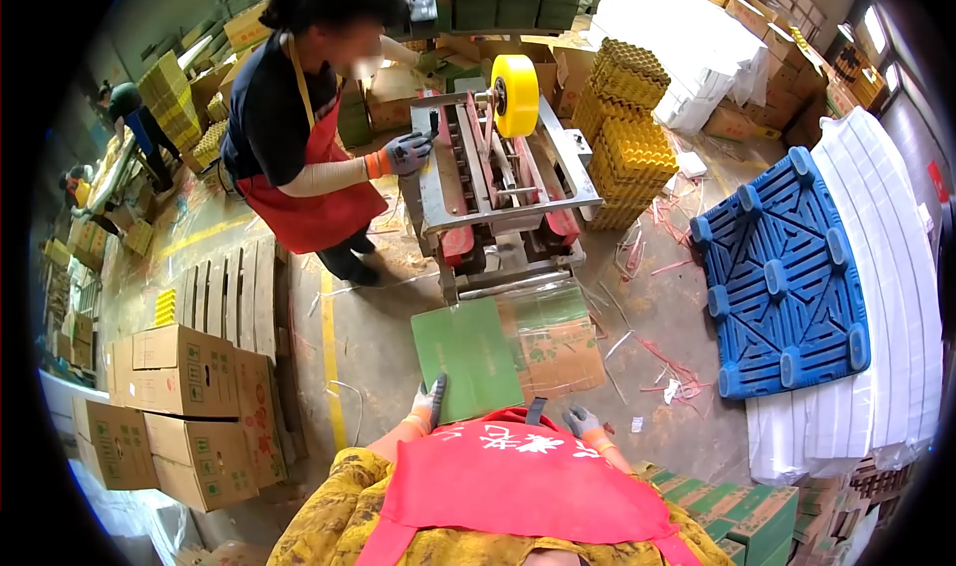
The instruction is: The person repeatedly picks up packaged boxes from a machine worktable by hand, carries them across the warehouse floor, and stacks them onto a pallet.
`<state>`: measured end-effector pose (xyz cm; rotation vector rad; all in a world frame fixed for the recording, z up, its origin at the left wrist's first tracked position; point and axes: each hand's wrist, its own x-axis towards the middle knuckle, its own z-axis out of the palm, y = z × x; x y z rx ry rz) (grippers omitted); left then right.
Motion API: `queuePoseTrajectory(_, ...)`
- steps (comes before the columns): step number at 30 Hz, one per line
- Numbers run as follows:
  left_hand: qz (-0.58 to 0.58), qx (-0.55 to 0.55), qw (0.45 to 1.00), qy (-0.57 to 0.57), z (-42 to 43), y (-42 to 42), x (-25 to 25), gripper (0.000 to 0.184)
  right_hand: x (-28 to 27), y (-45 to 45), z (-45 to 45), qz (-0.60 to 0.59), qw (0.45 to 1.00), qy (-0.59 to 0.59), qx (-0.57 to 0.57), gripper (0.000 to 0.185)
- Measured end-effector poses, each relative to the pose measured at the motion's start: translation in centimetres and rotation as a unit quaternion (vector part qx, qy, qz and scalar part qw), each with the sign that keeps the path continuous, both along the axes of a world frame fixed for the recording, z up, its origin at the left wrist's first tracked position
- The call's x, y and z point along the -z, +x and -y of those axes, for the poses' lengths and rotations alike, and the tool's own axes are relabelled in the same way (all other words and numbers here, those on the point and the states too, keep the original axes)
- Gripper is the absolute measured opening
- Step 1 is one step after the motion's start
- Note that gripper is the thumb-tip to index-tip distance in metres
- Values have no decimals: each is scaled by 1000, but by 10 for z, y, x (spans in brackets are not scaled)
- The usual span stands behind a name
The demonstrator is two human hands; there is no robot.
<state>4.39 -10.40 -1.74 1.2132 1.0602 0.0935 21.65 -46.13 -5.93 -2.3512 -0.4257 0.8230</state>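
A carton with a green left part and a brown printed right part lies in front of me, its far edge close to a carton-sealing machine. Clear tape shines along the far side of its brown part. My left hand, in a grey glove with an orange cuff, grips the carton's near left edge; its thumb is hard to make out. Off the carton's near right corner, my right hand hovers in a matching glove, fingers apart and holding nothing. My red apron hides part of the near edge.
A co-worker stands left of the machine, one gloved hand on its frame. Yellow egg trays are stacked behind it. A blue plastic pallet leans at right against white foam sheets. Brown cartons are piled at left; straps litter the floor.
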Motion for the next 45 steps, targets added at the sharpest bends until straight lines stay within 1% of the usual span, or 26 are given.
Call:
queuePoseTrajectory(6,22,-19,1000,2,-1,1,-33,78,18,-25,34,-113,991,-2,77,42)
queuePoseTrajectory(7,10,-26,999,21,-7,-3,-32,76,61,-26,52,-153,981,42,108,42)
queuePoseTrajectory(8,-3,-32,999,39,-10,-6,-32,74,58,-19,55,-18,985,-91,-145,42)
queuePoseTrajectory(9,5,-28,996,82,-10,-5,-63,72,55,-11,58,174,900,-188,-352,42)
queuePoseTrajectory(10,15,-23,992,126,-10,-3,-94,70,24,-4,44,60,964,-114,-232,47)
queuePoseTrajectory(11,32,5,990,137,-22,-12,-89,68,-35,3,13,-209,970,87,91,53)
queuePoseTrajectory(13,115,18,981,152,-33,-12,-126,70,-145,14,-46,-335,873,259,243,66)
queuePoseTrajectory(16,235,45,947,214,-39,-2,-185,76,-228,33,-109,-257,890,376,29,90)
queuePoseTrajectory(17,256,47,948,182,-40,0,-195,89,-246,38,-128,-223,888,402,-20,95)
queuePoseTrajectory(18,265,62,939,209,-39,2,-203,93,-265,42,-150,-200,853,476,-76,91)
queuePoseTrajectory(20,283,92,918,262,-34,7,-216,101,-278,49,-153,-189,927,304,-112,74)
queuePoseTrajectory(21,281,79,911,290,-29,11,-221,112,-301,49,-158,-130,936,311,-103,54)
queuePoseTrajectory(22,301,66,912,270,-23,15,-231,110,-317,53,-160,-50,939,292,-174,43)
queuePoseTrajectory(23,298,83,941,140,-22,22,-250,108,-311,55,-160,-21,925,332,-185,42)
queuePoseTrajectory(25,246,137,951,128,-23,17,-249,104,-306,53,-158,10,913,349,-213,41)
queuePoseTrajectory(26,201,175,932,248,-28,5,-223,102,-310,54,-158,19,916,329,-231,41)
queuePoseTrajectory(28,161,205,902,345,-31,-1,-215,100,-323,56,-159,-42,919,332,-208,45)
queuePoseTrajectory(30,192,172,929,265,-30,2,-232,102,-336,53,-158,-184,903,369,-117,52)
queuePoseTrajectory(31,213,137,945,205,-27,6,-248,104,-324,56,-151,-313,857,409,-32,60)
queuePoseTrajectory(32,223,129,943,212,-30,5,-247,105,-323,66,-146,-253,890,375,-56,62)
queuePoseTrajectory(34,245,113,937,220,-32,3,-243,107,-356,77,-157,-98,831,545,-52,62)
queuePoseTrajectory(35,225,132,929,263,-31,5,-253,108,-369,89,-162,-107,791,599,-53,60)
queuePoseTrajectory(36,232,142,921,280,-30,5,-257,107,-392,90,-161,-70,834,547,19,54)
queuePoseTrajectory(38,249,164,902,312,-27,5,-260,107,-424,100,-166,-82,868,488,-39,43)
queuePoseTrajectory(40,258,178,895,319,-22,10,-265,110,-431,108,-184,154,892,376,-196,32)
queuePoseTrajectory(45,287,169,893,303,-17,12,-277,113,-431,92,-209,45,902,385,-189,21)
